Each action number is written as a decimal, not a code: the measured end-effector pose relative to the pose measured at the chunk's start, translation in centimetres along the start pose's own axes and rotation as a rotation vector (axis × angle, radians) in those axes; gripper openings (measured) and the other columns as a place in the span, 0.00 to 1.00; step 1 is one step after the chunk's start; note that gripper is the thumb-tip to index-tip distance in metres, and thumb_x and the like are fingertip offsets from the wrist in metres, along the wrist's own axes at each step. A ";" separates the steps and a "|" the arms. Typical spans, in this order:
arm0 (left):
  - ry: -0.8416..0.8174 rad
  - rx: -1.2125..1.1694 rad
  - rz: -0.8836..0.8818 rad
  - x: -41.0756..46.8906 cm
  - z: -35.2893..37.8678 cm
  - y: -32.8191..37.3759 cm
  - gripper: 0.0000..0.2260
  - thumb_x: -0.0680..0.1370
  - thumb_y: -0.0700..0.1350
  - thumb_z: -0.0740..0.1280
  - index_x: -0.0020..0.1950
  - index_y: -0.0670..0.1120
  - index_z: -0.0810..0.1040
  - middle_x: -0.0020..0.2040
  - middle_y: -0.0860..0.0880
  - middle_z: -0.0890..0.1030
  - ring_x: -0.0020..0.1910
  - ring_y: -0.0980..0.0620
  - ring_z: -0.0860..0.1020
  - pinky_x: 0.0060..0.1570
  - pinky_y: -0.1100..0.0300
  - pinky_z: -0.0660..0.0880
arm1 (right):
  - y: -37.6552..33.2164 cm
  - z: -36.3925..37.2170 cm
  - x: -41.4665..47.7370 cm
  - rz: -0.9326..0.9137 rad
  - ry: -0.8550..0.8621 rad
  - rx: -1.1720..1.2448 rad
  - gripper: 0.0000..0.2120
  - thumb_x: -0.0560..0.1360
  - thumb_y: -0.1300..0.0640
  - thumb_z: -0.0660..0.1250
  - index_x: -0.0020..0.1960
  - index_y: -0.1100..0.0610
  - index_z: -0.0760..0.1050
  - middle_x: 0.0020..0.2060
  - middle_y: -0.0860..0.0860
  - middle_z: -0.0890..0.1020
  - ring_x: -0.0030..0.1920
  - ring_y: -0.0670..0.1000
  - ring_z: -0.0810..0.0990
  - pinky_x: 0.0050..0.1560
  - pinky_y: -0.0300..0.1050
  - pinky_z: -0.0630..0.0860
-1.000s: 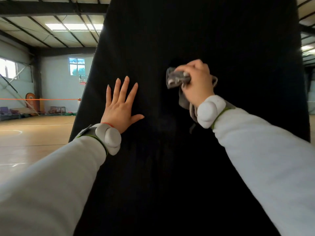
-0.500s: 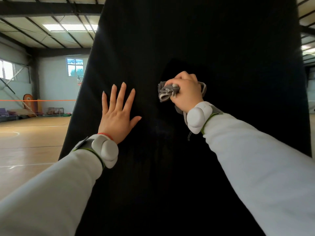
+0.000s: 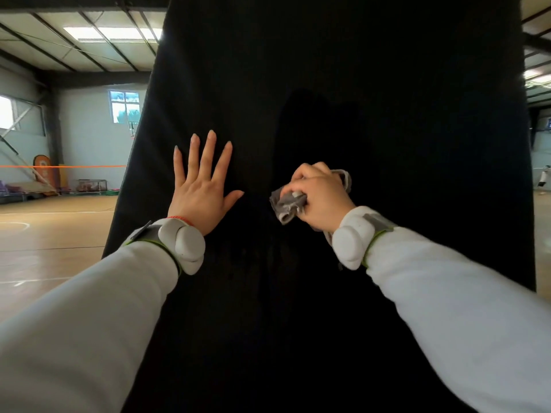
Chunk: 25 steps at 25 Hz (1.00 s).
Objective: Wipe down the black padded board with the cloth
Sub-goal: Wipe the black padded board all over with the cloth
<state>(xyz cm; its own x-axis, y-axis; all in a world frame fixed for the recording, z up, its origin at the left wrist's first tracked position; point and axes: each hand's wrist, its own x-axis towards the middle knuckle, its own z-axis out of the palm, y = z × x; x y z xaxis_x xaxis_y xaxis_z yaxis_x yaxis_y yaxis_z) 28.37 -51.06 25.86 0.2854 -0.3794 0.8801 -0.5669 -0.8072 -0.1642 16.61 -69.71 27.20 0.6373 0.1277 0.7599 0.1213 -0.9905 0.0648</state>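
Mid-wipe: the right hand [image 3: 320, 201] clamps its grip on the bunched cloth [image 3: 287, 205] against the black padded board [image 3: 387, 114]. Left of that grip, the left hand [image 3: 199, 192] lies flat, fingers straight, bracing. The next move probably needs a firm stroke over fresh padding.

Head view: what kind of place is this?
Probably an indoor sports hall: a line-marked wooden floor, an orange line strung across the far end, and a high beamed roof with skylight panels.

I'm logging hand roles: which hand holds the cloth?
The right hand, fingers curled round the grey cloth; the left hand lies flat, fingers spread, on the black padded board.
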 end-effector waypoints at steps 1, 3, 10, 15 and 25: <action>-0.002 0.004 -0.001 0.1 0.0 0.0 0.35 0.77 0.58 0.57 0.77 0.48 0.42 0.77 0.43 0.40 0.74 0.42 0.36 0.68 0.45 0.30 | 0.2 -0.8 0.7 0.002 0.026 0.018 0.12 0.69 0.60 0.65 0.50 0.51 0.81 0.48 0.51 0.76 0.52 0.55 0.71 0.54 0.55 0.69; 0.004 0.007 0.001 0.1 0.2 -0.1 0.35 0.77 0.58 0.57 0.77 0.47 0.43 0.77 0.43 0.41 0.74 0.42 0.36 0.68 0.45 0.31 | 0.2 -2.7 3.2 0.110 0.257 0.073 0.15 0.69 0.62 0.63 0.53 0.52 0.80 0.52 0.54 0.75 0.54 0.57 0.71 0.57 0.53 0.69; 0.023 0.016 0.008 0.1 0.5 -0.1 0.35 0.77 0.58 0.57 0.77 0.47 0.44 0.77 0.43 0.42 0.74 0.42 0.37 0.69 0.45 0.32 | -0.5 -0.9 5.3 0.132 0.397 0.043 0.16 0.69 0.60 0.65 0.54 0.49 0.79 0.53 0.51 0.74 0.55 0.57 0.69 0.56 0.55 0.67; 0.064 -0.008 0.004 -1.0 1.0 0.1 0.34 0.76 0.57 0.58 0.77 0.46 0.49 0.77 0.42 0.47 0.75 0.41 0.42 0.71 0.43 0.37 | -0.4 2.5 0.0 -0.061 0.304 0.046 0.13 0.63 0.57 0.64 0.45 0.51 0.82 0.44 0.51 0.77 0.45 0.57 0.73 0.46 0.54 0.70; 0.023 0.048 -0.003 -1.6 1.4 -0.2 0.34 0.76 0.60 0.53 0.76 0.46 0.44 0.77 0.42 0.45 0.75 0.40 0.41 0.70 0.43 0.34 | -0.2 -2.1 4.8 0.192 0.429 0.029 0.14 0.71 0.61 0.63 0.54 0.50 0.79 0.54 0.52 0.74 0.55 0.56 0.69 0.57 0.52 0.67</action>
<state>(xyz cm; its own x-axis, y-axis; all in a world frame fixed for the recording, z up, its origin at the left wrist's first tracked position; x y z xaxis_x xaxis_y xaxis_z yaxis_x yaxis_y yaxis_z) 29.11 -50.93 23.89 0.2688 -0.3667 0.8907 -0.5285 -0.8292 -0.1819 18.06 -68.98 32.21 0.2789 -0.0961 0.9555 0.0568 -0.9916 -0.1163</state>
